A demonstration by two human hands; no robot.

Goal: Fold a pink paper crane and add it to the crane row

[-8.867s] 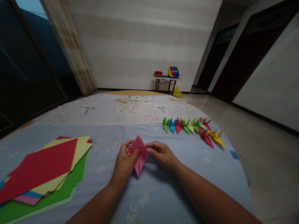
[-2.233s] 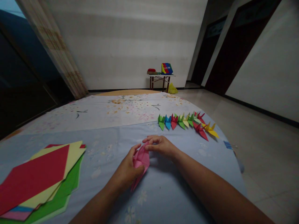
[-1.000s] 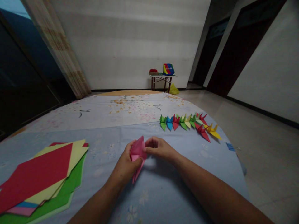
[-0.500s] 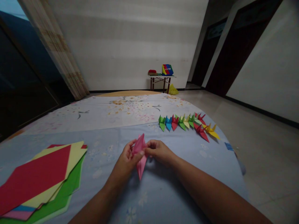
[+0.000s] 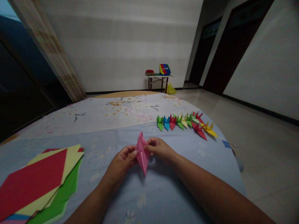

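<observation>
A pink folded paper (image 5: 143,157), diamond-shaped with pointed ends, is held above the blue cloth between both my hands. My left hand (image 5: 125,159) pinches its left edge, thumb on the near face. On the opposite edge, my right hand (image 5: 160,149) grips it between thumb and fingers; some fingertips are hidden behind the paper. Several folded paper cranes (image 5: 179,121) in green, blue, red and yellow stand in a row beyond my right hand. To the left lies a stack of coloured paper sheets (image 5: 35,177), a red one on top.
A round table carries a blue cloth (image 5: 93,140) and a white floral cloth (image 5: 105,119). At the right edge is a small blue item (image 5: 226,144). Against the far wall, a small table (image 5: 158,76) bears a colourful box (image 5: 164,69); a yellow bag (image 5: 171,89) lies beside it.
The pink paper has turned in my hands, its lower tip swinging right and its face now more toward me. My left hand has shifted to the left edge. The view has shifted slightly.
</observation>
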